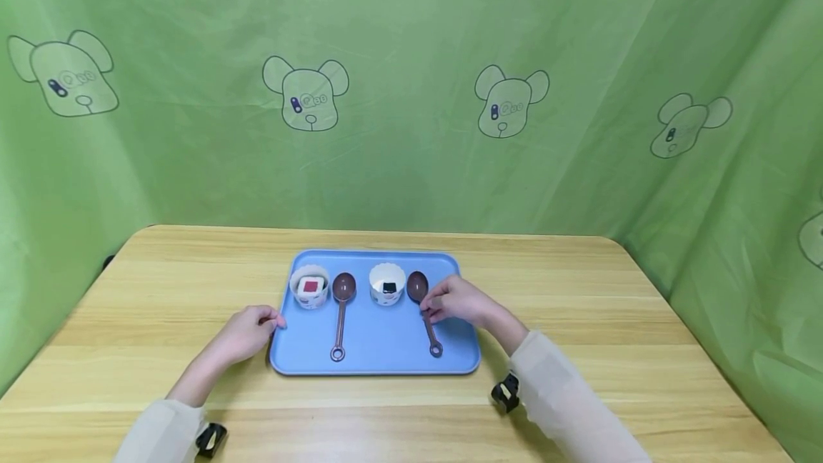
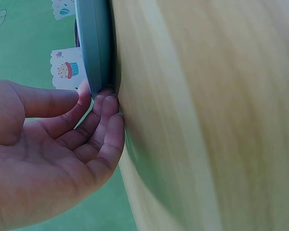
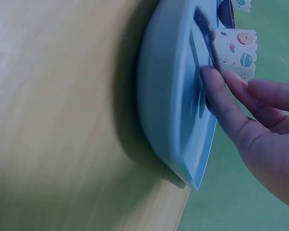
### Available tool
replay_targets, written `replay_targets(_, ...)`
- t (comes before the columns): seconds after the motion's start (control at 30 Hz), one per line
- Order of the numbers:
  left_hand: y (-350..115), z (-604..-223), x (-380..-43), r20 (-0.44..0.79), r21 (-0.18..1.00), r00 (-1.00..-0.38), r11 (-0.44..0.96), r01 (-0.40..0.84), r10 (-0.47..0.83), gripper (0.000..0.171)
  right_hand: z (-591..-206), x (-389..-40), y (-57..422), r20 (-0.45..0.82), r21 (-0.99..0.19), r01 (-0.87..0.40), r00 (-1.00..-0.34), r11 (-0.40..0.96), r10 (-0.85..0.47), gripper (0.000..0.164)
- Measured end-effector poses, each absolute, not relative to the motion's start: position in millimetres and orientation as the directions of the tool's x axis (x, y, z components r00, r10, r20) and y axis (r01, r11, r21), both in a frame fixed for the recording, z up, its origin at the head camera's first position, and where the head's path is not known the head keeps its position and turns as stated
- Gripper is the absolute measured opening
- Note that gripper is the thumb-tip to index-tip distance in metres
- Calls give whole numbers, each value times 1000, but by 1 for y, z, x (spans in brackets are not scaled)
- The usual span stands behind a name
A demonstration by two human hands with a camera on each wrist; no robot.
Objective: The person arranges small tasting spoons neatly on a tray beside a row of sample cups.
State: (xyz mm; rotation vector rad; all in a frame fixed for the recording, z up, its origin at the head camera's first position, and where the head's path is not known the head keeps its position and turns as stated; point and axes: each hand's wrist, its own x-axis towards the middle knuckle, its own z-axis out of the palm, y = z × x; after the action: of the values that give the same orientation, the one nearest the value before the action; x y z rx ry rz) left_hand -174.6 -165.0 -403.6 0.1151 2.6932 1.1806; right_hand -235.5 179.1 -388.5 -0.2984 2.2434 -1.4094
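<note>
My right hand point(image 1: 453, 302) pinches the handle of the right brown spoon point(image 1: 417, 286), which lies on the blue tray point(image 1: 386, 341); thumb and fingertips meet on the handle in the right wrist view. At the tray's left edge, my left hand point(image 1: 247, 334) holds the rim, with several fingertips tucked low against its side in the left wrist view. A second brown spoon point(image 1: 343, 287) lies left of the middle, handle toward me. Left of it stands a printed paper cup point(image 1: 313, 302) with a white and red block point(image 1: 311, 286). Another paper cup point(image 1: 387, 272) contains a white and black block point(image 1: 388, 288).
The tray sits on a wooden table point(image 1: 546, 291). Green curtains point(image 1: 411, 177) with printed bear heads hang behind and along both sides. A black wrist device point(image 1: 506, 393) is at the right sleeve, another one point(image 1: 211, 440) at the left sleeve.
</note>
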Motion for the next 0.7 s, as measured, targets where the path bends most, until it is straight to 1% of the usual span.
replay_targets(0.33, -166, -405, -176, -140, 735, -978, 678, 1, 153, 21, -389, -234, 176, -266, -882, 51, -875, 469, -405, 21)
replay_targets(0.7, -165, -404, -175, -139, 735, -978, 678, 4, 156, 21, -389, -234, 177, -284, -899, 97, -872, 426, -400, 21)
